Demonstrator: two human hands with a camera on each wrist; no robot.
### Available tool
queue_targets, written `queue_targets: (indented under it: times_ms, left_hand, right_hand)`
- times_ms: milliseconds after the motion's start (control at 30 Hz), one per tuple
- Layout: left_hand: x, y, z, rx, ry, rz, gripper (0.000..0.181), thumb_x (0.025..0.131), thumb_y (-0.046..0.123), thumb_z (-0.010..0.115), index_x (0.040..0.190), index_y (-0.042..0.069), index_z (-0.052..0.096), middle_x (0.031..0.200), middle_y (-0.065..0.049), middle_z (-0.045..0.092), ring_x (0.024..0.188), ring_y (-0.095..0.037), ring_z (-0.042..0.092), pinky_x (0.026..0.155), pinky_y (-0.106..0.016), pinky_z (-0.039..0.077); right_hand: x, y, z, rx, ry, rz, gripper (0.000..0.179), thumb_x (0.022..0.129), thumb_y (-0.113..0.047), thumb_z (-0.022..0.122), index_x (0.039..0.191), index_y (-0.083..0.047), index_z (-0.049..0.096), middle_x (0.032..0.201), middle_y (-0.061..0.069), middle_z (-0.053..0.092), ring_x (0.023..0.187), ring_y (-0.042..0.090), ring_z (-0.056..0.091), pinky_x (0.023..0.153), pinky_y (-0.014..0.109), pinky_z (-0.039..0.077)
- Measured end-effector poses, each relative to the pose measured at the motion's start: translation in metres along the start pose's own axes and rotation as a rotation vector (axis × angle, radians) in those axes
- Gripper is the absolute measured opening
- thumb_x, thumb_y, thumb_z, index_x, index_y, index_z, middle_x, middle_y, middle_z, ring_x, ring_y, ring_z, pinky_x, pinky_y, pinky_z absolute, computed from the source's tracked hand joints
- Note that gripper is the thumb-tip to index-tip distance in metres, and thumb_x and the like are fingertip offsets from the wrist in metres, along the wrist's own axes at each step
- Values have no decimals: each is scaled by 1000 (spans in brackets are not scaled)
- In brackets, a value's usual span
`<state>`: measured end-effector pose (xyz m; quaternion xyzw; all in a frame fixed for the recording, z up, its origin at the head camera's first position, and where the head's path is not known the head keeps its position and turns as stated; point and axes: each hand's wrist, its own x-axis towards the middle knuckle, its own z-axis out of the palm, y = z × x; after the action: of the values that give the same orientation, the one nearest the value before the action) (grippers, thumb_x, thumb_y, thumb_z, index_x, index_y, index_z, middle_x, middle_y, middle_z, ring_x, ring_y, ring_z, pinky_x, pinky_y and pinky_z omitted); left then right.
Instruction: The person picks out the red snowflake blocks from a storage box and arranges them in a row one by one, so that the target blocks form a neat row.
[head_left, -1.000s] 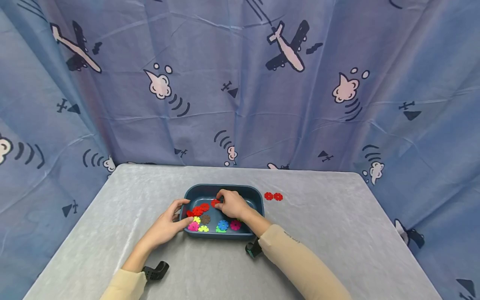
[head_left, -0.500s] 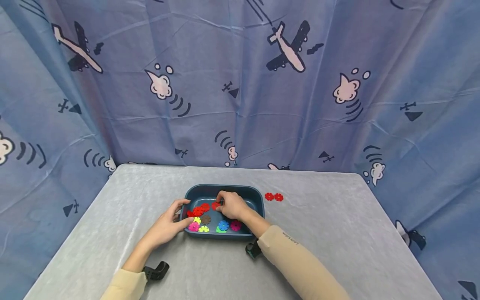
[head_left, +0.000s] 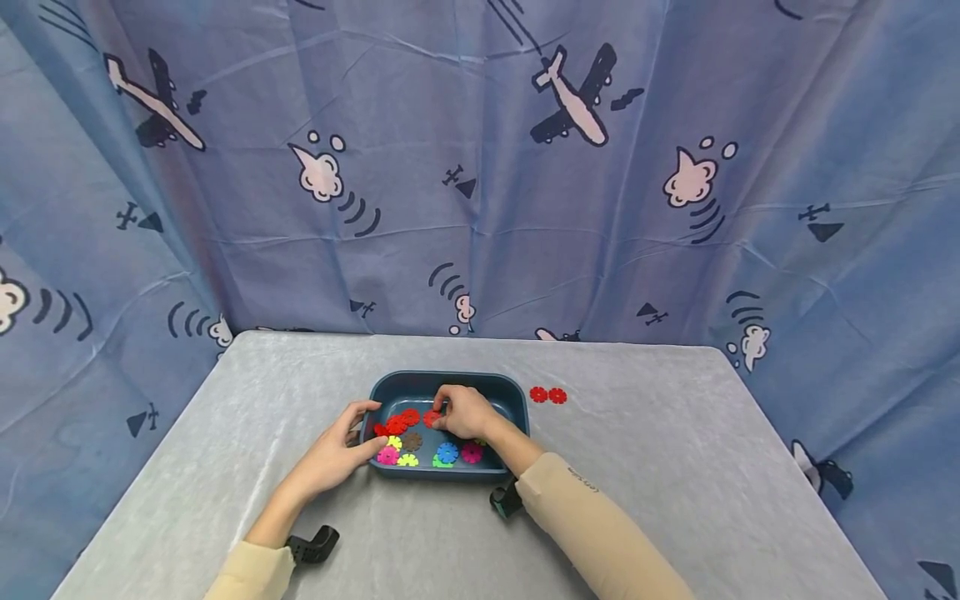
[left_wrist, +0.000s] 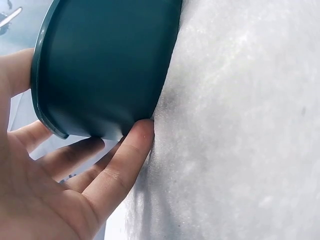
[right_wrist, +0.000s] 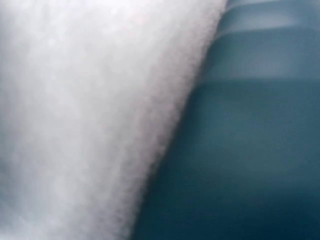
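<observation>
A dark blue-green plastic bin (head_left: 442, 472) stands on the table with several notched plastic discs inside. My left hand (head_left: 333, 454) grips its left end, thumb over the rim; in the left wrist view the fingers lie against the bin's outer wall (left_wrist: 105, 65). Reaching over the near right side, my right hand (head_left: 465, 414) pinches a red disc (head_left: 431, 419) low in the bin. Left of it lies a cluster of red discs (head_left: 397, 423). Nearer are a brown disc (head_left: 412, 442), a blue disc (head_left: 447, 452), plus yellow, pink and green ones. The right wrist view shows no fingers, only blurred bin wall (right_wrist: 250, 150).
Two red discs (head_left: 548, 395) lie side by side on the table right of the bin. A grey-white cloth (head_left: 675, 467) covers the table. Behind it hangs a blue curtain (head_left: 405, 192) with printed airplanes.
My right hand has shifted slightly toward the near side of the bin with the red disc at its fingertips. The left hand stays at the bin's left end.
</observation>
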<state>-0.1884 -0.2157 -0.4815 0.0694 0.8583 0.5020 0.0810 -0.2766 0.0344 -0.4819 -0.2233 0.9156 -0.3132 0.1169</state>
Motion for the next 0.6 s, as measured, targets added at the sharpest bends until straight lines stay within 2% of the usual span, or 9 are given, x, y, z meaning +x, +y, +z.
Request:
queue_targets:
  times_ms: [233,433,600]
  left_hand:
    - [-1,0,1,-5,5,-6,64,95,41,72,149,20,44,158,-22,36,136,-50,44,111,-62,36]
    - [1,-2,1,3,3,-8,63,96,40,71,150,21,43,160,-19,34,137,-49,44,111,-61,37]
    - [2,-3,1,1,7,-17,63,96,37,71,150,20,42,159,-20,35,137,-49,44,111,-62,37]
  right_hand:
    - [-1,0,0,23,-29,-7,23,88,-16,82,97,-13,62,69,-1,54,59,12,50,55,24,40]
    - [-5,-4,-6,18,-51,-32,22,90,-7,78,100,-11,58,73,1,57,62,14,51,58,26,43]
    - [-7,-8,-9,65,-74,-40,18,93,1,70,101,-9,57,68,2,54,58,14,48,58,26,42]
